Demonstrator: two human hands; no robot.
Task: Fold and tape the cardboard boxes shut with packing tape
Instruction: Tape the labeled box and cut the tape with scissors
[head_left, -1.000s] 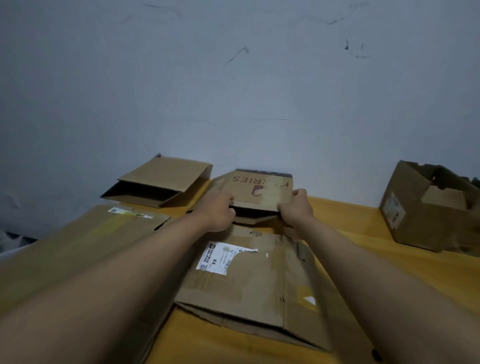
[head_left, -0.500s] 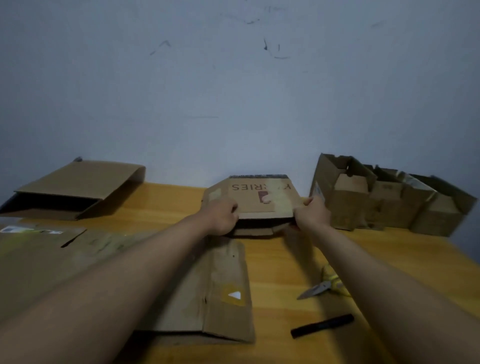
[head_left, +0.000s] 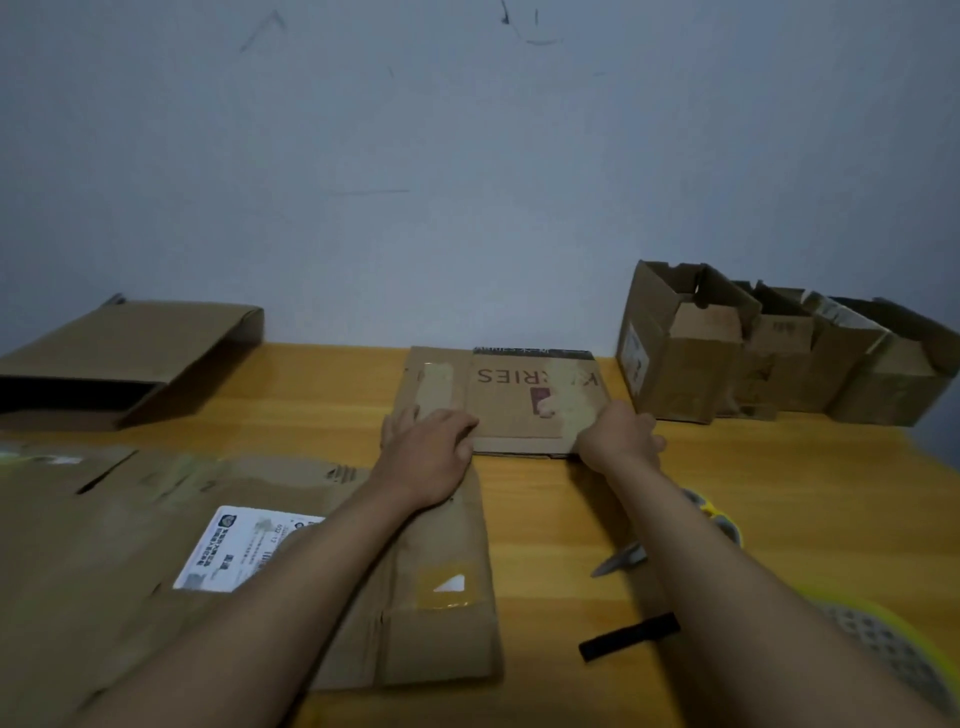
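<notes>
A flattened cardboard box printed with red letters (head_left: 519, 400) lies on the wooden table (head_left: 789, 483) near the wall, with patches of old tape on it. My left hand (head_left: 426, 457) grips its near left corner, fingers curled over the edge. My right hand (head_left: 618, 436) grips its near right corner. No packing tape roll is in view.
A large flattened carton with a white label (head_left: 249, 545) lies under my left forearm. Scissors (head_left: 623, 558) and a black stick (head_left: 628, 636) lie under my right arm. Several open boxes (head_left: 685, 353) stand at the back right, and a flat open box (head_left: 130, 353) at the back left.
The printed box, held slightly open and raised before, now lies flat on the table farther to the right of the labelled carton. Both hands stayed at its near corners.
</notes>
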